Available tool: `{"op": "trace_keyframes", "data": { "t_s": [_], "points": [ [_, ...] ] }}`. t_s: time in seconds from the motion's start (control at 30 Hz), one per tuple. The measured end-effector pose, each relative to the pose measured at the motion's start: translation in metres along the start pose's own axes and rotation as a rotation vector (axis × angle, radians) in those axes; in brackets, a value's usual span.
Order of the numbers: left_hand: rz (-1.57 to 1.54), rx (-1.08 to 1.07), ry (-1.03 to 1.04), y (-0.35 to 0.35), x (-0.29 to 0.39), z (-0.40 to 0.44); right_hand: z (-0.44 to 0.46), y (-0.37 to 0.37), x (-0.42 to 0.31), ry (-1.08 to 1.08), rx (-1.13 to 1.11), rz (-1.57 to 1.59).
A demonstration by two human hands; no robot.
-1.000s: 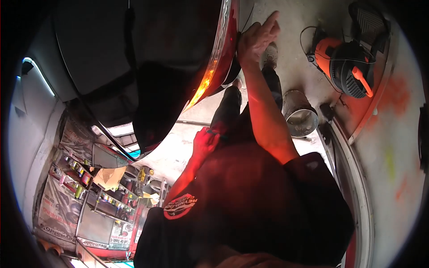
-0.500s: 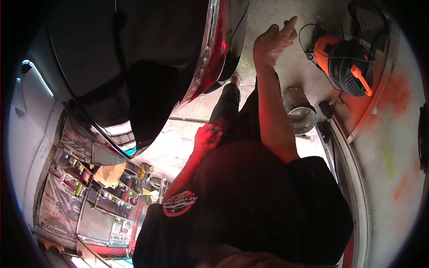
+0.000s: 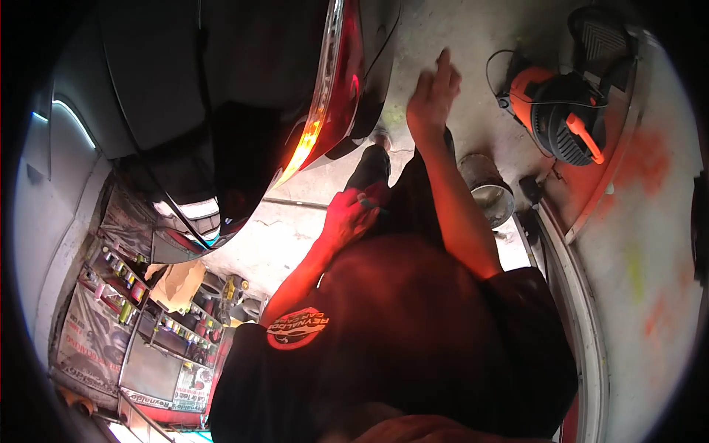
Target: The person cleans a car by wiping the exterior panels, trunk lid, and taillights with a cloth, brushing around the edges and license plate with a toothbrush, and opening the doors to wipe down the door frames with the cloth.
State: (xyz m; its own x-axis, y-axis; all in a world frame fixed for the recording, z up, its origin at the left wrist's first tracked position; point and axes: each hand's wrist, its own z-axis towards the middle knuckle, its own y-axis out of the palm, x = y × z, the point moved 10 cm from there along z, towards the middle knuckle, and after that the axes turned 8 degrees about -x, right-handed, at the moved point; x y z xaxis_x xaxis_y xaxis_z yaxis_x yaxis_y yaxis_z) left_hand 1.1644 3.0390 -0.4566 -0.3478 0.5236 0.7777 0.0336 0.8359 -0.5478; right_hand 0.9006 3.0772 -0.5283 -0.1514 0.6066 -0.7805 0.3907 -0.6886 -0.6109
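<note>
My left hand (image 3: 347, 218), lit red, is in front of my body near my thigh. Its fingers are closed around a small dark object (image 3: 367, 203), mostly hidden and too small to identify. My right hand (image 3: 434, 103) is held out over the concrete floor with nothing in it, some fingers extended. To the left of both hands is a glossy black car (image 3: 251, 66), touched by neither. Its long light (image 3: 304, 144) glows amber at the lower end, beside a red lens (image 3: 347, 92).
An orange and black corded machine (image 3: 557, 111) stands at the right by the wall. Near my right forearm is a grimy bucket (image 3: 491, 196). Shelves of bottles (image 3: 122, 273) and a cardboard piece (image 3: 177, 286) are at lower left. A metal track (image 3: 576, 295) runs along the right.
The amber section of the car's light has come on. My right hand has moved slightly left and down in view, turning more upright. My left hand stays closed, slightly higher in view.
</note>
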Motion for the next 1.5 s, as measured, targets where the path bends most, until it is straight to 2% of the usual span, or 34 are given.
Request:
{"op": "trace_keyframes", "data": {
  "t_s": [0.07, 0.13, 0.2, 0.3, 0.4, 0.5, 0.6, 0.7, 0.8, 0.83, 0.9, 0.93, 0.97, 1.03, 1.07, 1.2, 1.3, 1.4, 1.5],
  "points": [
    [-0.104, -0.010, -0.106, 0.000, 0.006, 0.023, -0.037, -0.016, 0.010, -0.120, -0.153, 0.083],
    [-0.243, 0.009, -0.202, 0.000, 0.015, 0.047, -0.089, -0.010, 0.036, -0.017, -0.591, 0.302],
    [-0.418, 0.052, -0.285, 0.002, 0.025, 0.073, -0.127, -0.026, 0.034, 0.315, -0.822, 0.526],
    [-0.508, 0.099, -0.212, 0.014, 0.039, 0.097, -0.141, -0.054, 0.027, 0.173, -0.779, 0.527],
    [-0.465, 0.007, -0.289, 0.032, 0.048, 0.110, -0.135, -0.071, 0.038, 0.101, -0.736, 0.448],
    [-0.533, -0.100, -0.477, 0.056, 0.041, 0.113, -0.123, -0.089, 0.037, 0.102, -0.746, 0.342],
    [-0.579, -0.219, -0.528, 0.055, 0.067, 0.126, -0.127, -0.090, 0.074, 0.249, -0.825, 0.387],
    [-0.360, -0.272, -0.395, 0.039, 0.091, 0.137, -0.117, -0.101, 0.094, 0.303, -0.667, 0.509],
    [-0.016, -0.098, -0.092, 0.006, 0.121, 0.145, -0.120, -0.110, 0.130, 0.573, -0.623, 0.489],
    [0.263, -0.044, 0.025, -0.006, 0.132, 0.146, -0.116, -0.113, 0.134, 0.567, -0.584, 0.507],
    [0.627, -0.058, 0.148, -0.017, 0.129, 0.146, -0.113, -0.121, 0.141, 0.560, -0.505, 0.540],
    [0.873, -0.067, 0.147, -0.011, 0.114, 0.148, -0.112, -0.122, 0.145, 0.571, -0.532, 0.516],
    [1.115, -0.123, 0.060, -0.007, 0.094, 0.153, -0.109, -0.123, 0.147, 0.578, -0.558, 0.493],
    [1.447, -0.257, 0.022, 0.003, 0.036, 0.146, -0.095, -0.127, 0.143, 0.574, -0.565, 0.493],
    [1.497, -0.303, 0.039, 0.017, 0.007, 0.134, -0.092, -0.131, 0.137, 0.571, -0.547, 0.517],
    [1.237, -0.179, -0.001, 0.000, 0.016, 0.188, -0.086, -0.136, 0.126, 0.559, -0.522, 0.560],
    [1.090, -0.170, -0.209, -0.012, -0.004, 0.276, -0.080, -0.142, 0.125, 0.557, -0.509, 0.581],
    [1.029, 0.124, -0.238, -0.050, 0.004, 0.341, -0.076, -0.149, 0.122, 0.580, -0.478, 0.583],
    [1.386, -0.034, -0.231, -0.038, 0.008, 0.333, -0.074, -0.159, 0.122, 0.622, -0.458, 0.573]
  ]
}}
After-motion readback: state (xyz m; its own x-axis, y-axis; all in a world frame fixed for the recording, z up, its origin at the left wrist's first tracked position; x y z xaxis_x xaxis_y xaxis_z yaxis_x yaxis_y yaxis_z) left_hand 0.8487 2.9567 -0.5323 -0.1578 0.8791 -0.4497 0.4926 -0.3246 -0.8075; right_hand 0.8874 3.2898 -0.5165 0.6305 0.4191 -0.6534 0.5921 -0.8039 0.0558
